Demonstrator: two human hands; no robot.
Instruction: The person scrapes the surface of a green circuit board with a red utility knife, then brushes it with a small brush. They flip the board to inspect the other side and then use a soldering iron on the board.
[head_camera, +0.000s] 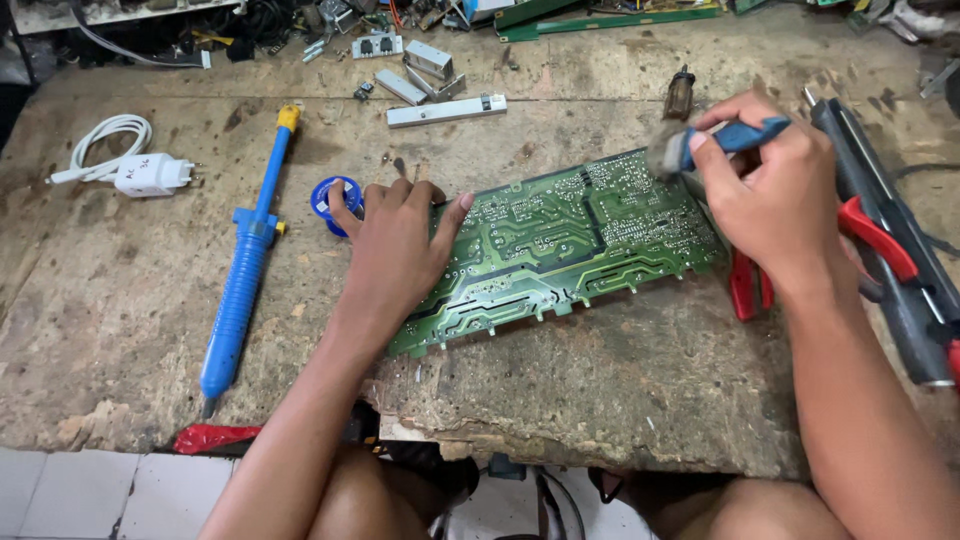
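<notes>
My left hand (395, 240) lies flat, pinning the green circuit board (560, 245) solder-side up on the table (120, 300). My right hand (775, 190) grips a blue-handled brush (700, 145), bristles at the board's far corner. I'm brushing; next I'd sweep steadily along the tracks.

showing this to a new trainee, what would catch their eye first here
A green circuit board lies solder side up mid-bench, pinned by the left hand. The right hand holds a blue-handled brush over the board's far right corner. A long blue desoldering pump lies to the left.
</notes>
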